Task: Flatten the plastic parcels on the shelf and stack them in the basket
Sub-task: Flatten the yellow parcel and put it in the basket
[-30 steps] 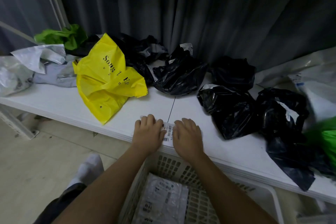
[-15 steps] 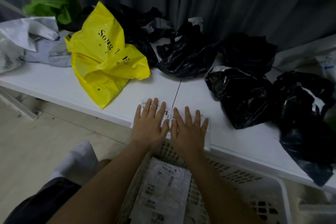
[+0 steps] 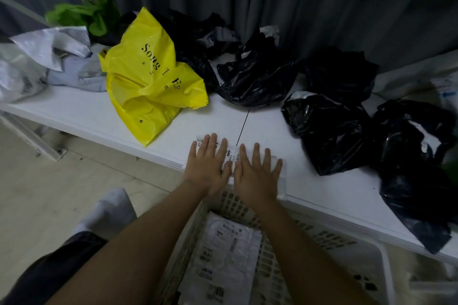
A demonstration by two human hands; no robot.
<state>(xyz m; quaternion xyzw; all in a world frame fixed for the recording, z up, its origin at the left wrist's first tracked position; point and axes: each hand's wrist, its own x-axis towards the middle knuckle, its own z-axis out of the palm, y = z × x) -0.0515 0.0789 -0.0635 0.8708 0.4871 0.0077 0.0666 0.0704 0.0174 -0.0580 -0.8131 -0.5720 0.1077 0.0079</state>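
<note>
Both forearms reach forward, the left hand point(image 3: 207, 164) and right hand point(image 3: 256, 172) lying palm-down, fingers straight and spread.

A makeshift parcel-sorting corner, likely a back room or home space. A white shelf point(image 3: 74, 111) is heaped with crumpled courier bags: black ones point(image 3: 329, 131) at 2 o'clock, a yellow one point(image 3: 148, 86) at 11. Grey curtains point(image 3: 297, 2) close the 12 o'clock side — a perforated plastic basket point(image 3: 322, 242) with a labelled parcel point(image 3: 228, 255) sits at 6, over a pale floor point(image 3: 37, 193).
</note>
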